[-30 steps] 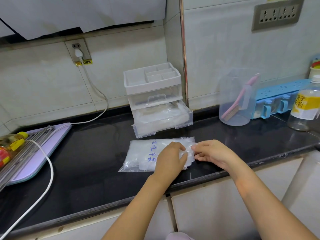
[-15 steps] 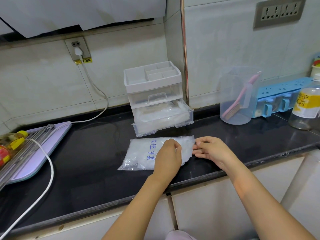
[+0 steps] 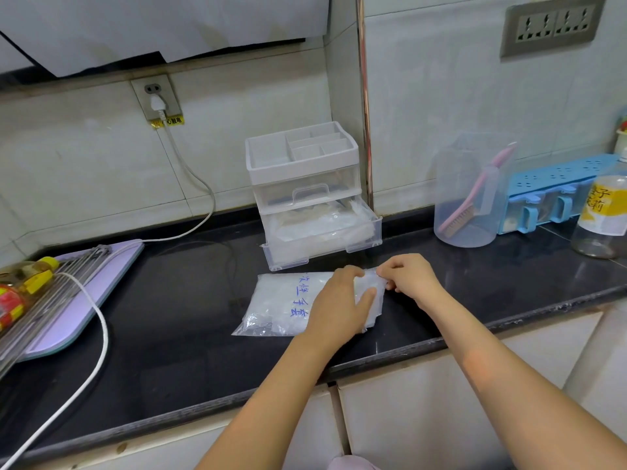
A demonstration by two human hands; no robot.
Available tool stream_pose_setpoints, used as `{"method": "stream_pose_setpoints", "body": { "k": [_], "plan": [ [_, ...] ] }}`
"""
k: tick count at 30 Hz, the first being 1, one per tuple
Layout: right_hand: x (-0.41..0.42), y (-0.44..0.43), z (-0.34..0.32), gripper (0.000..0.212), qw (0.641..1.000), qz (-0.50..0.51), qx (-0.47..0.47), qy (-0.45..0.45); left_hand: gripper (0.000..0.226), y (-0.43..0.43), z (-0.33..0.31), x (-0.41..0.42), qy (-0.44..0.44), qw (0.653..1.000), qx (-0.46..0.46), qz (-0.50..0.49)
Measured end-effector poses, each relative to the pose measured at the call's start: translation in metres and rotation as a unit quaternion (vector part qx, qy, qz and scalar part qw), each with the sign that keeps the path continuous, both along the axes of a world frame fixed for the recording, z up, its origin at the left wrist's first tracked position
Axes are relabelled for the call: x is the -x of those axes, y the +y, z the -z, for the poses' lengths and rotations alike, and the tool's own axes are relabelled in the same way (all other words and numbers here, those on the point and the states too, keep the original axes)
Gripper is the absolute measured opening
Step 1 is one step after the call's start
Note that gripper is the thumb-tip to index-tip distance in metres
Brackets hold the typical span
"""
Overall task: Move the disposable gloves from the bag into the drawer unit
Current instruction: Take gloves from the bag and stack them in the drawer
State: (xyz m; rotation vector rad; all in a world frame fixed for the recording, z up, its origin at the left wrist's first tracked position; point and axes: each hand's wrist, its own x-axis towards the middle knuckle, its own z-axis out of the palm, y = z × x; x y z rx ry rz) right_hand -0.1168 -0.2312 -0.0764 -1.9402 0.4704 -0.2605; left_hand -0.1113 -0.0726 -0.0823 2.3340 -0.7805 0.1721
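At frame centre, the left hand (image 3: 337,301) lies knuckles-up, gripping the bag (image 3: 281,300); the curled right hand (image 3: 409,279) pinches its right edge.

Person, head view; left hand (image 3: 336,307) and right hand (image 3: 410,278) both bare, skin uncovered to the fingertips; forearms (image 3: 509,378) bare too, uncovered all the way to the bottom edge of the view; nails too small to judge; small patch of pale pink fabric (image 3: 353,464) at bottom centre between the two arms; garment type cannot be told.
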Motion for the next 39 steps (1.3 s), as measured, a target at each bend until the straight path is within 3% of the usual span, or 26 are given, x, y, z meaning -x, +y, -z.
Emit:
{"method": "stream_pose_setpoints", "body": {
  "k": [2,5,9,17,21,28,32,36,39],
  "plan": [
    [0.002,0.002,-0.001,0.017,0.999,-0.009,0.019,-0.031,0.047,-0.008,-0.004,-0.007,0.018,0.997,-0.037,0.06],
    [0.004,0.001,-0.005,0.017,0.998,-0.007,0.024,-0.055,0.043,-0.017,-0.001,-0.018,0.036,0.993,-0.07,0.089],
    [0.009,-0.009,-0.007,0.018,0.998,0.028,-0.001,-0.064,0.047,-0.021,0.007,-0.025,0.028,0.988,-0.138,0.055],
    [0.019,-0.016,-0.017,0.017,0.992,0.079,-0.053,-0.085,0.059,-0.019,0.007,-0.024,-0.008,0.982,-0.187,0.023],
    [0.019,-0.023,-0.032,0.016,0.983,0.102,-0.115,-0.102,0.044,-0.015,0.005,-0.026,-0.028,0.976,-0.215,-0.006],
    [0.023,-0.021,-0.034,0.021,0.987,0.093,-0.062,-0.118,0.043,-0.017,-0.002,-0.02,-0.047,0.952,-0.286,-0.097],
    [0.028,-0.019,-0.026,0.035,0.99,0.059,-0.109,-0.067,0.049,-0.02,-0.004,-0.014,-0.027,0.955,-0.267,-0.129],
    [0.037,-0.017,-0.02,0.02,0.99,0.014,-0.139,-0.01,0.052,-0.021,-0.003,-0.012,-0.052,0.976,-0.191,-0.093],
    [0.04,-0.02,-0.013,0.023,0.994,0.016,-0.104,0.025,0.052,-0.022,-0.004,-0.011,-0.083,0.988,-0.123,-0.037]
  ]
}}
